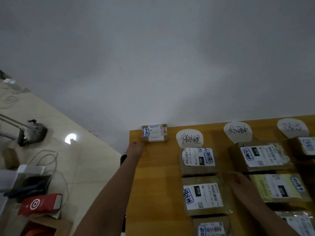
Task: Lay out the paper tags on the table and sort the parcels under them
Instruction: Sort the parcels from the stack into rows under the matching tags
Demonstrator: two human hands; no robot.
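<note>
**Sorting reaches the far corner**

A left hand [135, 149] stretches to the far left corner of the yellow counter [153, 184]. It touches a small parcel [154, 133] lying there, just left of the left tag [189, 138]; whether its fingers grip cannot be told. The right hand [238, 182], blurred, lies flat with straight fingers between two columns of parcels [202, 195]. Three sit under the left tag, three under the middle tag [237, 132] and one under the right tag [292, 127].
</note>
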